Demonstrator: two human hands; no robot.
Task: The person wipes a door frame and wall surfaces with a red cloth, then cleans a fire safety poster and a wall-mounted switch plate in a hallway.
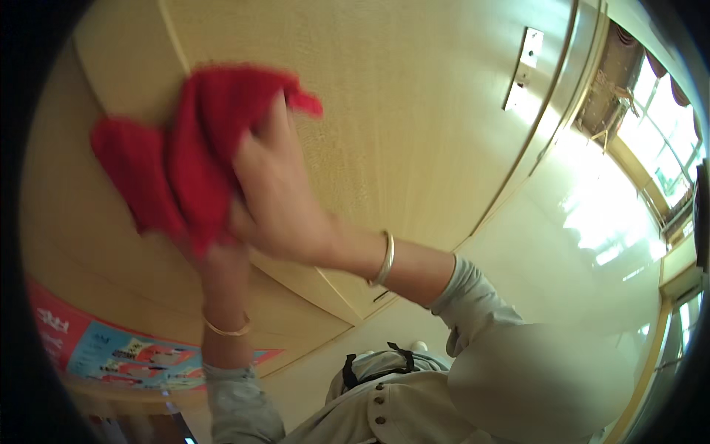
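Observation:
A red cloth (205, 150), blurred and bunched in folds, is in front of a pale wooden panel (388, 139). My right hand (283, 188), with a silver-coloured bangle (384, 258) at the wrist, grips the cloth from its right side. Its fingertips are partly lost in the folds. From below, my left hand (222, 250) reaches up to the cloth's lower edge, a thin gold-coloured bracelet (226, 328) on its wrist. The cloth covers the left fingers, so their grip is hidden. Both hands are close together at the cloth.
A metal lock plate (523, 69) is on the panel at upper right. At lower left, a red and blue poster (138, 355) bears writing and pictures. Glossy pale flooring (588, 222) stretches right towards a bright window (660, 122) with a draped curtain. A blurred patch covers the lower right.

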